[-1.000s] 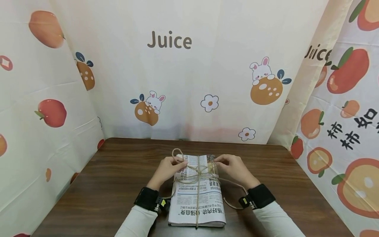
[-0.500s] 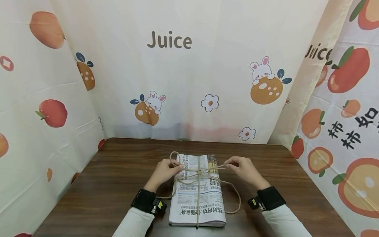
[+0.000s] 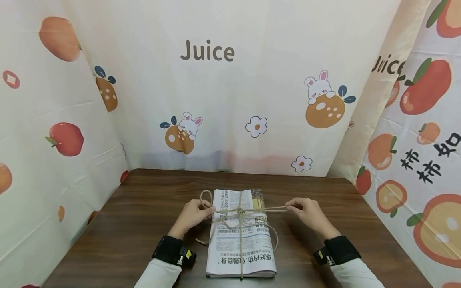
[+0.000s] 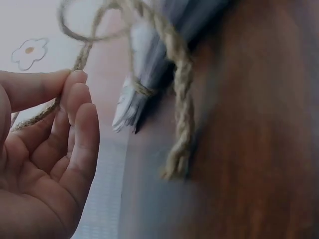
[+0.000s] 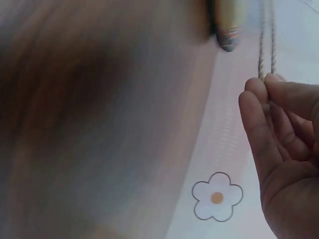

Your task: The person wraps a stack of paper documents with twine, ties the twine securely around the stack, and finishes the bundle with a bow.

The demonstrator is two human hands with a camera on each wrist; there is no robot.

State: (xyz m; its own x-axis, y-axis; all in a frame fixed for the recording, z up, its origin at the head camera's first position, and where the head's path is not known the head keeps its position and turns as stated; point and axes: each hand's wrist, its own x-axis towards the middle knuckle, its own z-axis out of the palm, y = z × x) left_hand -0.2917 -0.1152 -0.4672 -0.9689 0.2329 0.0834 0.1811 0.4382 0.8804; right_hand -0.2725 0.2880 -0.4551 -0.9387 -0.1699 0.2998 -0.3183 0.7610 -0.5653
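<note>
A folded stack of newspapers (image 3: 253, 252) lies on the table, with brown twine (image 3: 241, 240) running lengthwise and crosswise over it and knotted near its upper middle. On the stack's left, my left hand (image 3: 192, 216) pinches a twine strand between thumb and fingertips; a small loop stands up above that hand. In the left wrist view a twine end (image 4: 182, 114) hangs beside the fingers. To the right, my right hand (image 3: 307, 214) pinches a doubled strand, and the right wrist view shows two taut lines of twine (image 5: 261, 50) leaving its fingertips.
The brown wooden table (image 3: 137, 200) extends around the stack. A fruit-printed curtain (image 3: 223, 88) stands behind its far edge and along both sides. Black bands with small cameras (image 3: 333, 252) sit on both wrists.
Both hands have moved apart, left hand leftward and right hand rightward, drawing the twine straight across the stack. The loose loop on the right has shrunk toward the papers.
</note>
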